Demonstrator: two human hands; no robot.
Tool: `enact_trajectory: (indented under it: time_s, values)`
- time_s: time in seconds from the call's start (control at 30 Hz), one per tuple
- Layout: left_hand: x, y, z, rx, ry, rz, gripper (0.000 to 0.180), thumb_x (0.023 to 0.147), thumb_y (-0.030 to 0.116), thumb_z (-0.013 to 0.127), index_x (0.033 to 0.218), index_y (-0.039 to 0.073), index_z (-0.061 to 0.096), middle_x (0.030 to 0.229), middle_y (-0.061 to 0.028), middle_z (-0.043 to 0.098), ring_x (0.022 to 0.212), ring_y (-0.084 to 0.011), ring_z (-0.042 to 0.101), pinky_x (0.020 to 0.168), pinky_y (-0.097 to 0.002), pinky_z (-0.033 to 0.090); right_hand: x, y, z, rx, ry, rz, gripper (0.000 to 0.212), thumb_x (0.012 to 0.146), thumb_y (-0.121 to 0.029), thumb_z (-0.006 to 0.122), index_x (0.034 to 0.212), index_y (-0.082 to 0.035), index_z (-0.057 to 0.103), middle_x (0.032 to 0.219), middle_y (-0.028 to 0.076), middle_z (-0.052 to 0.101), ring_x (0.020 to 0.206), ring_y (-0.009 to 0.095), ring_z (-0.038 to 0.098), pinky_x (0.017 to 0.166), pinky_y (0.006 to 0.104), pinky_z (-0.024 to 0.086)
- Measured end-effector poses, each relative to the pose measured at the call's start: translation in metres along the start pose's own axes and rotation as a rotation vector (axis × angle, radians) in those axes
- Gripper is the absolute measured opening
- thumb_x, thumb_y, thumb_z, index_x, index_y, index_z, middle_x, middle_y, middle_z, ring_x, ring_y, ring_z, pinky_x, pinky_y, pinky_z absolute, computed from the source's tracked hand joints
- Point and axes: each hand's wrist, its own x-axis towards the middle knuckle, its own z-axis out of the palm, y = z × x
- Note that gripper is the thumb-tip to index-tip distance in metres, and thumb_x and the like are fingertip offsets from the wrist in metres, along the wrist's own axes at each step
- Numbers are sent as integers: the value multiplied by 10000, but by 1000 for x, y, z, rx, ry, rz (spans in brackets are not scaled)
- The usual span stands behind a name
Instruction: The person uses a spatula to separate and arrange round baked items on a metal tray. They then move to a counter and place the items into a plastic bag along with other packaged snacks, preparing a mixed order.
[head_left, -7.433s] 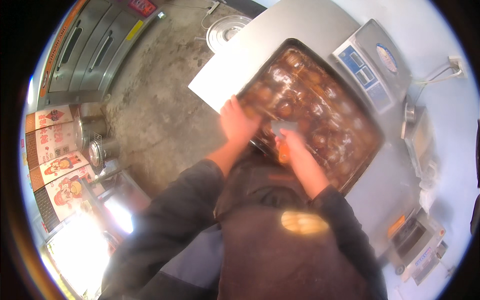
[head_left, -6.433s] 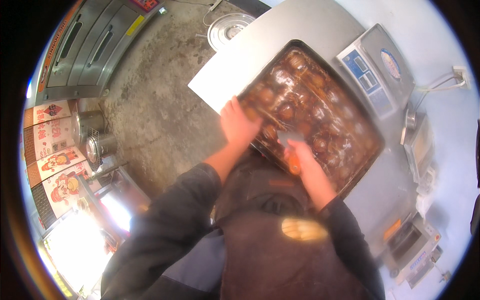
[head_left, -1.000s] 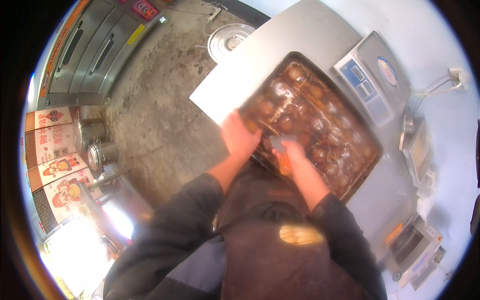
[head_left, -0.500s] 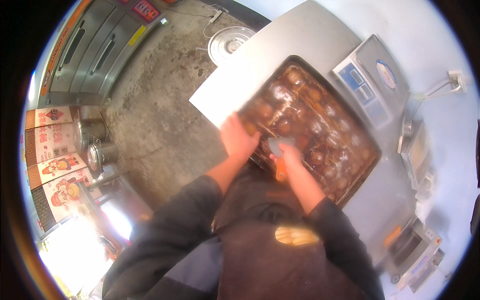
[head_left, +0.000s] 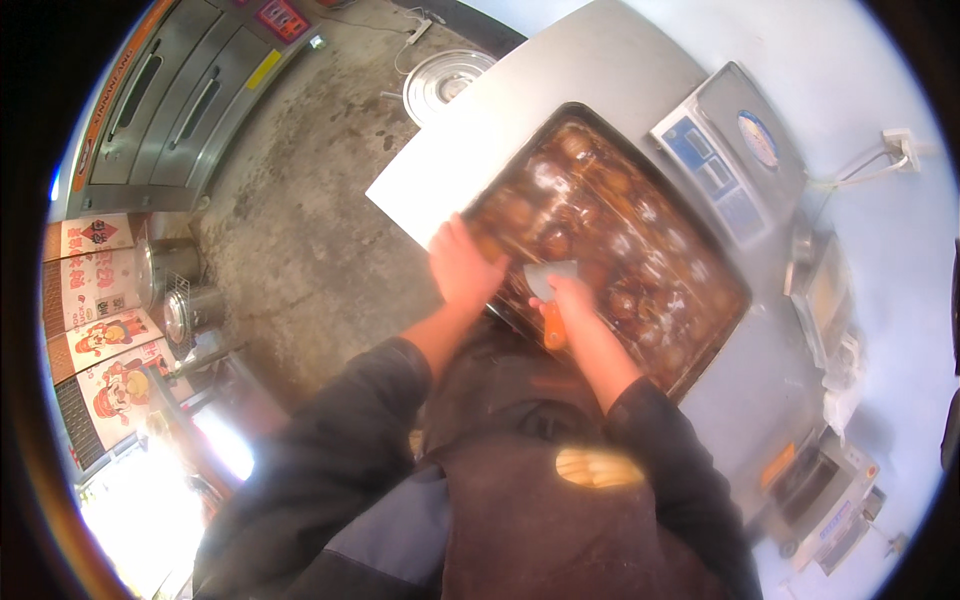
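Note:
A large dark baking tray (head_left: 735, 300) lies slanted on the table, filled with glossy brown baked food (head_left: 600, 225) with round lumps on top; its exact kind is unclear. Straight pale lines run across the food. My right hand (head_left: 568, 298) is closed round the orange handle of a scraper (head_left: 551, 275) with a flat grey blade. The blade is over the near left part of the food; whether it touches is unclear. At the tray's left edge, my left hand (head_left: 463, 268) grips the rim, thumb on the inner side and fingers along the outside.
A pale table (head_left: 640, 60) bears the tray. Beyond its right side stands a weighing scale (head_left: 715, 165). Farther right are a shallow tray (head_left: 820, 295) and a grey machine (head_left: 825, 495). A round metal lid (head_left: 448, 85) lies past the table's far left edge; steel ovens (head_left: 165, 105) stand far left.
The view has shifted slightly, so everything sits a little farther left. The scraper blade now shows more broadly, its handle more upright. My left hand stays at the rim.

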Motion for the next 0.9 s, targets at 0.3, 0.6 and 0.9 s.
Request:
enact_trajectory:
  time_s: [0.3,0.6,0.9]
  values:
    - [0,-5,-1,-45,-21,9,1076,741,375,908,1554,-46,343,1469,-242,483,1344,-425,466,1121,-501,433,9,4,18,93,-97,-38,331,1058,-164,556,1284,78,567,1100,224,716,771,309,755,541,346,558]
    - [0,-4,-1,-74,3,2,1047,751,354,894,1554,-41,352,1469,-238,481,1353,-424,463,1135,-499,424,12,-2,-18,26,-49,-6,371,1064,-234,587,1336,17,555,1097,175,712,811,249,738,552,299,559]
    - [1,-2,-4,-63,-1,-5,1049,748,361,900,1550,-44,359,1469,-236,485,1349,-424,468,1130,-503,426,8,1,-28,-62,-76,14,353,1072,-247,573,1304,19,587,1086,169,715,839,231,739,562,308,556]
